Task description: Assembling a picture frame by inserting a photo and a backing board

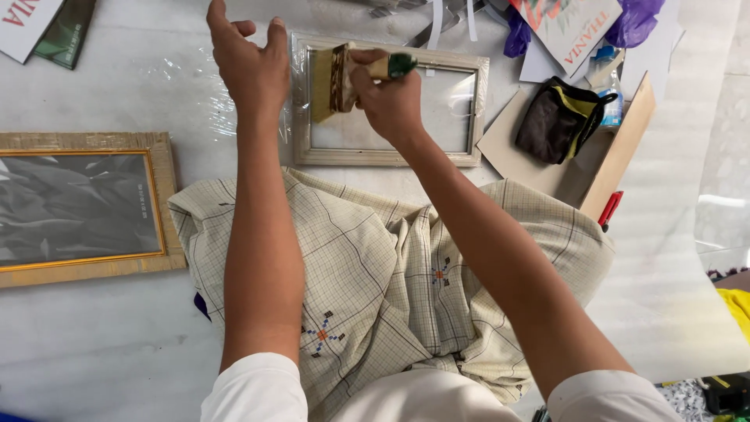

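Gripping a wide flat brush (332, 80) by its wooden handle, the right hand (391, 98) is curled shut around it, a dark green handle end poking out past the knuckles toward the right. The bristles hang as a pale yellow, flat-edged slab, lying to the left of the fist and touching the glass near the left side of the frame (388, 100). That frame lies flat, straight ahead of the hand, with its long axis running left to right; its moulding is pale, whitewashed wood, and the pane inside is clear and shiny. The left hand (248, 62) is spread, fingers loosely apart, resting at the frame's left edge on crinkled clear plastic film (187, 86), so it is the nearer hand to that side. Farther left lies a second frame (86, 207), gold-edged with a woven-looking border and a dark picture. To the right sit cardboard sheets (617, 156), a dark cloth with yellow trim (558, 121) and a small spray bottle (609, 78). Checked cloth (375, 289) covers the lap below.
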